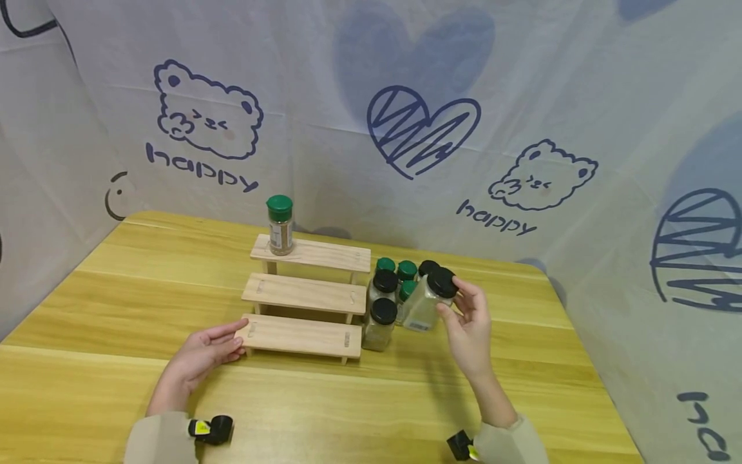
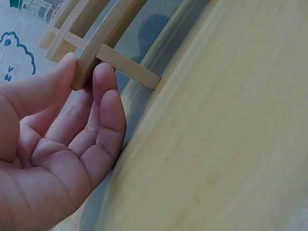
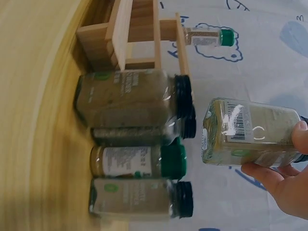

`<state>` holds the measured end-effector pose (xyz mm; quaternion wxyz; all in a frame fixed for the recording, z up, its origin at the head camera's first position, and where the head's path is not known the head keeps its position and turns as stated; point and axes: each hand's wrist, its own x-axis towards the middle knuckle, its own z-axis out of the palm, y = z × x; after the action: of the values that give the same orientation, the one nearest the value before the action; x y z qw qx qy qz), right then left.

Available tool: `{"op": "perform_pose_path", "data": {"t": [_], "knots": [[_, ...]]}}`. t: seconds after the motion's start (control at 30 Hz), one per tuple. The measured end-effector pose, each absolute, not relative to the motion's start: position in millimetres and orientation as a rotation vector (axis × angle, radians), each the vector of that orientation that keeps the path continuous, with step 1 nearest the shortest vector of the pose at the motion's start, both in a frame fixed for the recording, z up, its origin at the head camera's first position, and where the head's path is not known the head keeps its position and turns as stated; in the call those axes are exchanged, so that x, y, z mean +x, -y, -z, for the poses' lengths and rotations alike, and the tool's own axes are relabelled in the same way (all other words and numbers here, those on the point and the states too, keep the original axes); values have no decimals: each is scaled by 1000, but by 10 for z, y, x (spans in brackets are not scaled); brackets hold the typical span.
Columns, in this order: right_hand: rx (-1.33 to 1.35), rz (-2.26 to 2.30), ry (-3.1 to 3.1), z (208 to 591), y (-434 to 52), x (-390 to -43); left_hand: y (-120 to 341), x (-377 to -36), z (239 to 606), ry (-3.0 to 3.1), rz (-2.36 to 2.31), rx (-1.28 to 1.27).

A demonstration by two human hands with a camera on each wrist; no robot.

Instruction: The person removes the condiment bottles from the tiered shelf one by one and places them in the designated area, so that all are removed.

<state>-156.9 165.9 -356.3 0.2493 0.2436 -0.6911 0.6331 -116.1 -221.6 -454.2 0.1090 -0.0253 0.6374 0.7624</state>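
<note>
A wooden three-tier rack (image 1: 304,294) stands on the table, and a spice jar with a green lid (image 1: 281,225) sits on the left of its top tier. My left hand (image 1: 199,354) pinches the left end of the bottom tier, thumb above and fingers below in the left wrist view. In my right hand (image 1: 471,328) is a square glass spice jar with a black lid (image 3: 255,130), tilted and raised off the table. Thumb and fingers grip it near the lid. Pale powder and a barcode label show through its side.
Right of the rack, several spice jars stand close together, some with black lids (image 1: 384,311) and some with green lids (image 1: 408,269). The wooden table (image 1: 324,412) backs onto a white cloth (image 1: 313,96) printed with bears and hearts.
</note>
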Motion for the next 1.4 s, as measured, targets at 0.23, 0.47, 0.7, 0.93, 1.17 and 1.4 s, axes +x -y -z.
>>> {"op": "perform_pose_path", "data": {"t": [0.23,0.47,0.7,0.93,1.17,1.4], "knots": [[598,-1700,1968,3666,-1723,-1587,2213,-1154,4532,-1886,-2239,-70],[525,-1764,2041,3806,-1732,-1623,2206,-1158,4539,-1883,-2240,-89],[484,-1764,2114,3963,-1704,-1676,2215,-1163,4542,-1876,-2235,-87],[463,-1766,2205,4112,-1675,-1710,2214,-1166,4532,-1881,-2230,-103],[480,-1697,2249,4216,-1637,-1753,2212,-1166,4530,-1887,-2229,-109],[486,-1661,2312,4269,-1618,-1772,2210,-1161,4525,-1889,-2228,-104]]}}
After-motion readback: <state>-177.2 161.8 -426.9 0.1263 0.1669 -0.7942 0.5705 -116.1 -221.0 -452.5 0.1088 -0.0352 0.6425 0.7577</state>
